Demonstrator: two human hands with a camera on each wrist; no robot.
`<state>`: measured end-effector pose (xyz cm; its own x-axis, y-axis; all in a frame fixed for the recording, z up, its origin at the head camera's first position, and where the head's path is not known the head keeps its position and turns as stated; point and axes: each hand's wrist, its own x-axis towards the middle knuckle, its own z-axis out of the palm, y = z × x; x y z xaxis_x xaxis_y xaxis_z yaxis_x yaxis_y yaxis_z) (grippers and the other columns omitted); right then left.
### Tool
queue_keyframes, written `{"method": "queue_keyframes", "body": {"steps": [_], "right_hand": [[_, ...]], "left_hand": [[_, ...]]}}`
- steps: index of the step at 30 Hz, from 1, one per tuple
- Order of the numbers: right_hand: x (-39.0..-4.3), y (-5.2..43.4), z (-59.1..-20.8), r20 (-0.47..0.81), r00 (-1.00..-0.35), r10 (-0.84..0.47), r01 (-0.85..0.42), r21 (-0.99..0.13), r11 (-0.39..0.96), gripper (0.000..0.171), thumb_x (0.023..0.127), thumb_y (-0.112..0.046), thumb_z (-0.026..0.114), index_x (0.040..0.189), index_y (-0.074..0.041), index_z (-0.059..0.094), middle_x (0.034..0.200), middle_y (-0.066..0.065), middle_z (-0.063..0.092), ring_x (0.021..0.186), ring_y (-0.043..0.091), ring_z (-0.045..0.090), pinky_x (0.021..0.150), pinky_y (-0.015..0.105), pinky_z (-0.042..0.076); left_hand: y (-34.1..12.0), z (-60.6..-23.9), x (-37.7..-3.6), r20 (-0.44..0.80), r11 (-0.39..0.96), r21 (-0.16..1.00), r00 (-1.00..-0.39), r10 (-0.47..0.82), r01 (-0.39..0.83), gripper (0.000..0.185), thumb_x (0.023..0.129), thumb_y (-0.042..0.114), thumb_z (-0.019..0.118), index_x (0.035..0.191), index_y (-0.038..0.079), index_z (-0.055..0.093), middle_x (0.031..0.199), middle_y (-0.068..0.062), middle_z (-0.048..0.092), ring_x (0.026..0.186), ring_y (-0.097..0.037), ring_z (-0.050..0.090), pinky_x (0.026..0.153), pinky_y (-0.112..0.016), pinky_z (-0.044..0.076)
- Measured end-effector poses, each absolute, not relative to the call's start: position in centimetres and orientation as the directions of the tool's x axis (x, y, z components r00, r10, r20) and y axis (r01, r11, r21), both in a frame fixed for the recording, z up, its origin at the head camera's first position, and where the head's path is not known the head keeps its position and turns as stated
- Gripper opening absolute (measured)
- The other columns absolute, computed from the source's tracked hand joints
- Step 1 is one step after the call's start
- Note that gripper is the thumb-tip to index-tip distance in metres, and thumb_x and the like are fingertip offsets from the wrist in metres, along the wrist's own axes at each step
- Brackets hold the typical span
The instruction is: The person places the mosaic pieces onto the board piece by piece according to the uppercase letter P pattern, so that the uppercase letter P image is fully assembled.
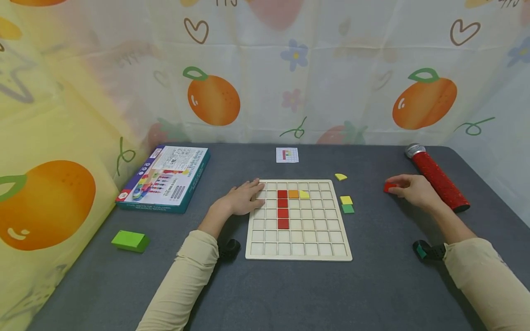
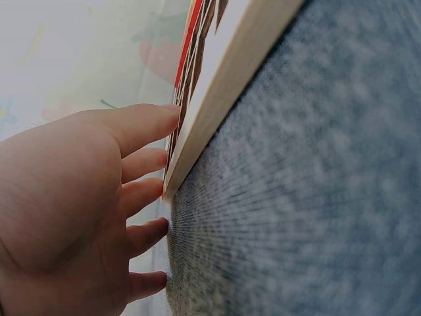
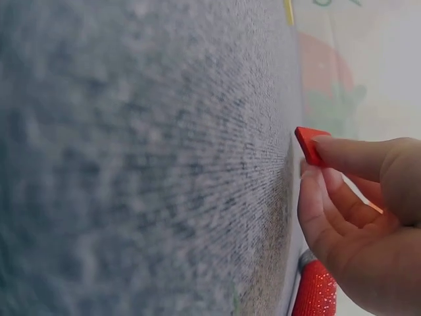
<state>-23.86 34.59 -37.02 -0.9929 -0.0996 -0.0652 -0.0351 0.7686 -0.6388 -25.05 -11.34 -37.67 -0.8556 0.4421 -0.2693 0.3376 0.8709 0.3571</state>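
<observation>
My right hand [image 1: 414,189] pinches a small red square tile [image 1: 389,187] between thumb and fingers, to the right of the board. In the right wrist view the red tile [image 3: 305,143] juts out past the thumb tip. My left hand [image 1: 242,197] rests at the upper left edge of a pale wooden grid board [image 1: 298,256], fingers extended. The left wrist view has the fingers [image 2: 145,194] spread along the board's side. On the grid, several red tiles [image 1: 283,213] form a column, with an orange tile [image 1: 293,194] and a yellow piece [image 1: 304,195] beside its top one.
Right of the board lie a yellow quarter-round piece [image 1: 341,176], a yellow tile [image 1: 346,200] and a green tile [image 1: 348,209]. A pattern card [image 1: 287,155] is behind the board. A game box [image 1: 165,177] and green block [image 1: 130,241] lie left; a red microphone [image 1: 440,179] lies right.
</observation>
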Motion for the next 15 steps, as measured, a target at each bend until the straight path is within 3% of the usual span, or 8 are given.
{"method": "queue_keyframes", "body": {"steps": [7,15], "right_hand": [[-23.5,34.2,-36.9,-0.111,-0.987,-0.117,0.011,-0.770,0.638,0.042,0.094,-0.013,0.062,0.128,0.009,0.052,0.112,0.023,0.063,0.083,0.007,0.065,0.070,0.026,0.054],[-23.3,33.0,-36.7,-0.147,-0.978,-0.150,0.047,-0.850,0.525,0.049,0.094,-0.014,0.063,0.131,0.013,0.046,0.114,0.019,0.061,0.086,0.006,0.065,0.077,0.027,0.053]], "left_hand": [[-11.3,-37.5,-24.9,-0.266,0.869,0.362,-0.857,0.442,0.337,0.064,0.100,0.037,0.048,0.153,0.012,0.023,0.158,-0.010,0.013,0.143,-0.031,0.009,0.111,-0.055,0.010],[-11.3,-37.7,-25.1,-0.262,0.863,0.364,-0.850,0.457,0.351,0.063,0.100,0.036,0.047,0.153,0.011,0.022,0.158,-0.009,0.011,0.143,-0.032,0.009,0.110,-0.056,0.010]]}}
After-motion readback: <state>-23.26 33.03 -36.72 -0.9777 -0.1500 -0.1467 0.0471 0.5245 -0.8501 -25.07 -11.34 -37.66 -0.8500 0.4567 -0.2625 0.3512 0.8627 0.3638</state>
